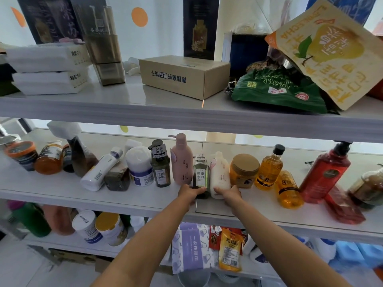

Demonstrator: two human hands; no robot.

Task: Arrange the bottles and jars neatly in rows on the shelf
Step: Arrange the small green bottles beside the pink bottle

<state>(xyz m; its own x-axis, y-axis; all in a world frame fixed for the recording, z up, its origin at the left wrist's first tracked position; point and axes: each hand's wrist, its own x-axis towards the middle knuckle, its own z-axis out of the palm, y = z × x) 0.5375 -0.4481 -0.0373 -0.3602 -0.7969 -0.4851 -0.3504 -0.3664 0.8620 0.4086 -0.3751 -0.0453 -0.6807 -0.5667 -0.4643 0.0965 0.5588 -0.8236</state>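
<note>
The shelf (pixel 51 189) is carrying two amber bottles (pixel 268 168) (pixel 288 190), two dark green pump bottles (pixel 160 169) (pixel 200 175), one white pump bottle (pixel 220 175) — one gold-lidded jar (pixel 244 170).

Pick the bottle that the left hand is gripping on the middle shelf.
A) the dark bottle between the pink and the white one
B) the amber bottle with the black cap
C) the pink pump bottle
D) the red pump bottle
A: the left hand grips the base of the dark bottle, which stands between the pink bottle and the white bottle; the right hand holds the white one.
</note>
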